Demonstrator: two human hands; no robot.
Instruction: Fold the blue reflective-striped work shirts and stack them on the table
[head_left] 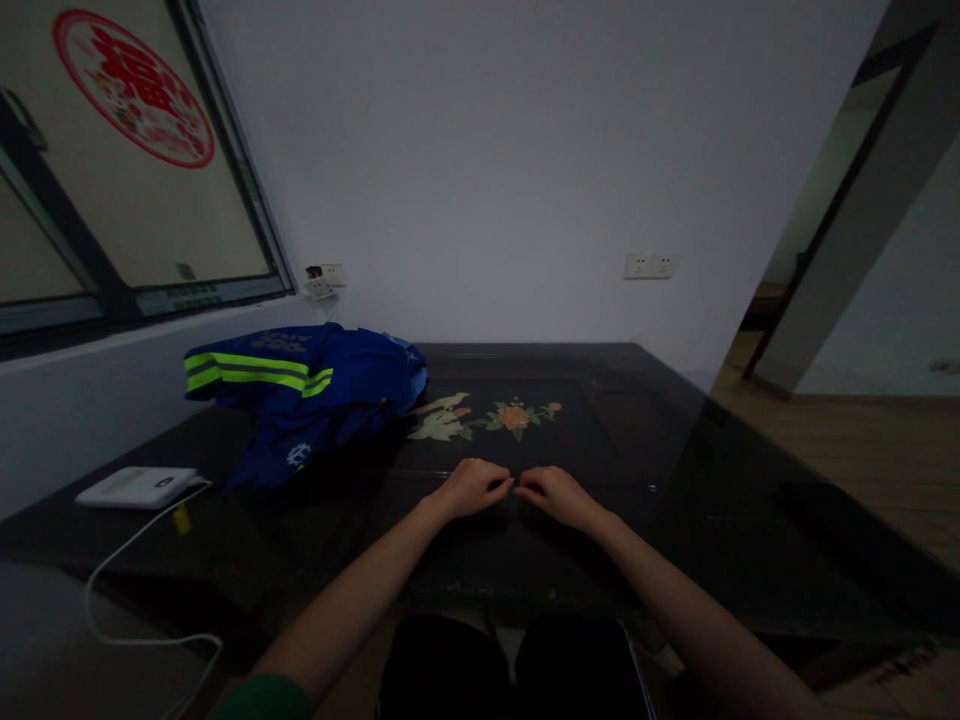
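Note:
My left hand (474, 487) and my right hand (556, 494) rest side by side on the dark table (637, 440), fingertips almost touching in the middle. The fingers of both are curled loosely downward against the tabletop, and nothing shows in either. Just beyond them a painted flower motif (487, 416) decorates the table. A crumpled blue garment with yellow-green reflective stripes (307, 390) lies further back on the left, apart from both hands.
A white box-shaped device (136, 486) with a white cable (127, 590) sits at the table's left edge. A window with a red paper cutout (133, 85) fills the left wall. Wall sockets (649, 265) sit behind; a doorway opens on the right.

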